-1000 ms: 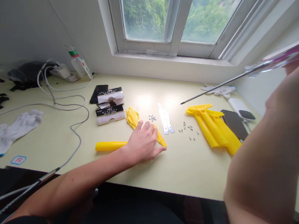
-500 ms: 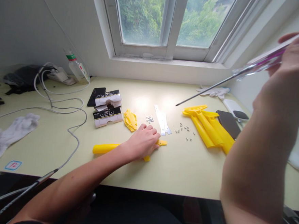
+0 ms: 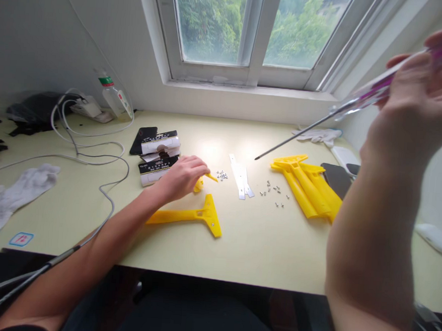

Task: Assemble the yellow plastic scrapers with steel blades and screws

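Daylight falls on the worktop, where a yellow T-shaped handle lies. The left hand pinches a slim yellow piece beside nuts; the right hand grips a raised screwdriver. Picking or placing seems in hand; next needs care around the nuts.

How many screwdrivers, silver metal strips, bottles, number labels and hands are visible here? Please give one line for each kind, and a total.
Screwdrivers: 1
Silver metal strips: 2
Bottles: 1
Number labels: 1
Hands: 2 (left hand, right hand)
Total: 7
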The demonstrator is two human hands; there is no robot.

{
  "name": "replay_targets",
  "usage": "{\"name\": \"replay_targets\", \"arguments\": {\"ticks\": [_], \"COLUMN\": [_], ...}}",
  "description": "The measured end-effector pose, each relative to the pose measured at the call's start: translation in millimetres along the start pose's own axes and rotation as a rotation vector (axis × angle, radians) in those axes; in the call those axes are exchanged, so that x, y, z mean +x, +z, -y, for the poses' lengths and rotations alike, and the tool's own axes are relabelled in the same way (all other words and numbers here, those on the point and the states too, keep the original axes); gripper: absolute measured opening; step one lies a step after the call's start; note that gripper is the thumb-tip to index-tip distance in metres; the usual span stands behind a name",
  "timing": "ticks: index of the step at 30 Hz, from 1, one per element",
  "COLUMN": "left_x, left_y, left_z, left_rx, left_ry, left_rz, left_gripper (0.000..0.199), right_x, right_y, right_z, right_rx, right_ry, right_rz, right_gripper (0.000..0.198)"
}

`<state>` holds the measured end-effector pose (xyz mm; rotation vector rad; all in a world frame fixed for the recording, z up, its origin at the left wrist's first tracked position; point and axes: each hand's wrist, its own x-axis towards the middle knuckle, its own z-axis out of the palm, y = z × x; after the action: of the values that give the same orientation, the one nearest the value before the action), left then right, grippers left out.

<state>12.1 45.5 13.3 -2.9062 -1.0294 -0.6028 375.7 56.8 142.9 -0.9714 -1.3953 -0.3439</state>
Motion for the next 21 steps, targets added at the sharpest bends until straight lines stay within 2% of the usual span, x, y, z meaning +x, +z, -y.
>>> {"name": "replay_targets", "arguments": {"ticks": [3, 5, 8, 12, 14, 16, 17, 19, 21], "left_x": [-9, -14, -18, -20, -23, -27, -29, -32, -34], "left_y": [1, 2, 0, -18, -31, -42, -45, -48, -45], "left_z": [23, 29, 26, 7, -6, -18, -24, -32, -37], "left_rx": [0.040, 0.061, 0.053, -0.055, -0.178, -0.294, -0.331, -0.364, -0.361], "left_ry": [-0.049, -0.078, -0.096, -0.124, -0.117, -0.094, -0.088, -0.091, -0.096], "left_rz": [0.008, 0.051, 0.108, 0.060, 0.145, 0.354, 0.445, 0.587, 0.667], "left_gripper": [0.032, 0.034, 0.037, 0.035, 0.024, 0.022, 0.029, 0.055, 0.073], "right_x": [-10, -17, -28, -45, -51, -56, -59, -65, -74], "right_y": [20, 34, 51, 69, 73, 75, 76, 78, 82], "right_z": [20, 23, 16, 1, -4, -8, -9, -12, -16], "right_rx": [0.034, 0.053, 0.037, -0.115, -0.219, -0.298, -0.331, -0.406, -0.504], "right_ry": [0.012, 0.047, 0.083, 0.150, 0.198, 0.277, 0.331, 0.437, 0.494], "right_rz": [-0.040, -0.005, 0.048, 0.151, 0.265, 0.428, 0.534, 0.763, 0.949], "right_gripper": [0.017, 0.020, 0.024, 0.022, 0.018, 0.023, 0.028, 0.039, 0.044]}}
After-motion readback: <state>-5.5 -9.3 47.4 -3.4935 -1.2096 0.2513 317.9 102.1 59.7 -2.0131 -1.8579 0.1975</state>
